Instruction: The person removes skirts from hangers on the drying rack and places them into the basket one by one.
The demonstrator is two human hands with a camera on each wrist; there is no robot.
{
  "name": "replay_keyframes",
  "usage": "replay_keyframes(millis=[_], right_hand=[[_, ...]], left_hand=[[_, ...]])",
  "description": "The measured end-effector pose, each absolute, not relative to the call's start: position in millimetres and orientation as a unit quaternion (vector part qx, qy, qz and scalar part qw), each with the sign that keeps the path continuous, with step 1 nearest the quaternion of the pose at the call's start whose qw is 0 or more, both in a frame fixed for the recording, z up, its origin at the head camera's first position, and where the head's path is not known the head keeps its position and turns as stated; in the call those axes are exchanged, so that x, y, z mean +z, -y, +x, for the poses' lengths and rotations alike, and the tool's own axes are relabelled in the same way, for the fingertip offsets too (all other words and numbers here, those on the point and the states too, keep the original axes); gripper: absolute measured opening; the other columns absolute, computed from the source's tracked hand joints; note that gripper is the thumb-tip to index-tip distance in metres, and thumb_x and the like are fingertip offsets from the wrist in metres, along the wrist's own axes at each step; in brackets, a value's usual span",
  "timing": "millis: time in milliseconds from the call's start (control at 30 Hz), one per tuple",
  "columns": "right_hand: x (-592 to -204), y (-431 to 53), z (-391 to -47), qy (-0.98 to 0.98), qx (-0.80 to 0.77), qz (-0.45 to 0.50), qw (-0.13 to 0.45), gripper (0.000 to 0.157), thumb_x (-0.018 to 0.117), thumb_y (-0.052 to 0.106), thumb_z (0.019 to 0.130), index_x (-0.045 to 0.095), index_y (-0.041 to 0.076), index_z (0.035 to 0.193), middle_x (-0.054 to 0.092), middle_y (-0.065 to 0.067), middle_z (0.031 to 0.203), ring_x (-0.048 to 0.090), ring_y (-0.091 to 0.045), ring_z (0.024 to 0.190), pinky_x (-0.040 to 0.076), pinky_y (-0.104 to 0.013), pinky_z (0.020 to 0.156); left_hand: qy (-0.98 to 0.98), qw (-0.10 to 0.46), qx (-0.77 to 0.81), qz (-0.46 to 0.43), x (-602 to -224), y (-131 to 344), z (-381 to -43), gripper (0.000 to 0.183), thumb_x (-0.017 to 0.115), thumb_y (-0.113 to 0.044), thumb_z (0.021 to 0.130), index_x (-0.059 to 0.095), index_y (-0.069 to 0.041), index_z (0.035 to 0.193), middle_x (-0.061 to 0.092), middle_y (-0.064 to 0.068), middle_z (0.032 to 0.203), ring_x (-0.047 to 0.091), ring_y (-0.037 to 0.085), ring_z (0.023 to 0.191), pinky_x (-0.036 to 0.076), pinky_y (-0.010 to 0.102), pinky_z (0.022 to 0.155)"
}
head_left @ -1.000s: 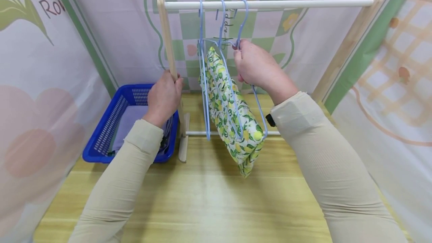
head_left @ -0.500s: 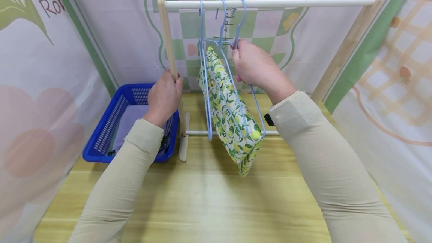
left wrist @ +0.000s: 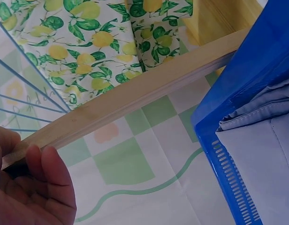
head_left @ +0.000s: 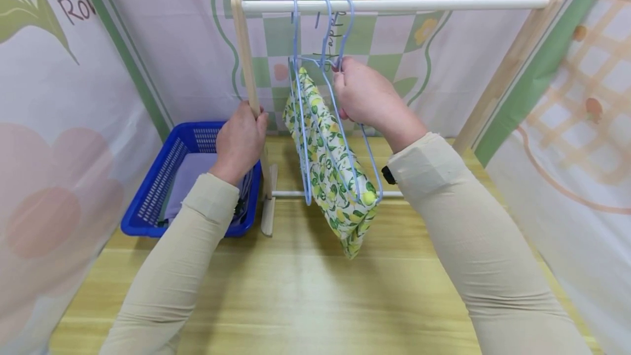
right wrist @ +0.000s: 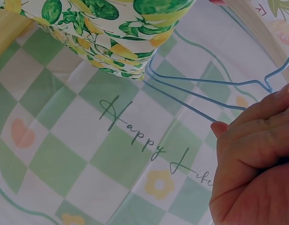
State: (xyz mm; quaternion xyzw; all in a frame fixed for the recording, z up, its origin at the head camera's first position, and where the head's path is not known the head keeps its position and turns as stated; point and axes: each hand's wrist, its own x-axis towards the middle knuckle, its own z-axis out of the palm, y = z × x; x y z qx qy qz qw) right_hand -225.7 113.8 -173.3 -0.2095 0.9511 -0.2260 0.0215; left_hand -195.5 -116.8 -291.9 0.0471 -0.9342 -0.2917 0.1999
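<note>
My left hand grips the wooden upright post of a hanging rack, at about mid-height; the left wrist view shows fingers curled at that post. My right hand holds the rightmost blue hanger just below its hook, which stays over the white rod. A cloth with a lemon print hangs among the hangers, its lower corner above the table. To the left, two more blue hangers hang on the same rod. In the right wrist view, blue wires run from the lemon cloth toward my right hand.
A blue plastic basket stands left of the rack, with folded lilac cloth inside. The rack's other wooden post rises at the right. Printed curtains enclose the wooden table at the back and sides.
My right hand has slid the rightmost hanger left along the rod, nearer the middle one. The lemon cloth has shifted slightly left with it. My left hand has stayed on the post.
</note>
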Motion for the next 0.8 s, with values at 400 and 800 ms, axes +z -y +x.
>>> replay_keyframes(millis=[400,800], right_hand=[[-174,-107,-225,-0.949,-0.224,-0.22,0.006,0.046,0.018,0.025,0.11,0.044,0.005,0.143,0.067,-0.008,0.08,0.061,-0.028,0.073,0.047,-0.04,0.072],[-174,-101,-224,-0.95,-0.233,-0.208,0.018,0.046,0.018,0.026,0.111,0.043,0.006,0.144,0.067,-0.01,0.087,0.062,-0.027,0.074,0.047,-0.039,0.069]], left_hand=[[0.932,0.217,-0.285,0.046,-294,118,-198,0.036,0.045,-0.035,0.112,0.064,-0.008,0.127,0.063,0.01,0.081,0.061,0.03,0.069,0.049,0.044,0.058],[0.93,0.216,-0.296,0.037,-294,118,-200,0.036,0.045,-0.034,0.112,0.063,-0.005,0.126,0.063,0.011,0.086,0.06,0.031,0.074,0.05,0.045,0.063]])
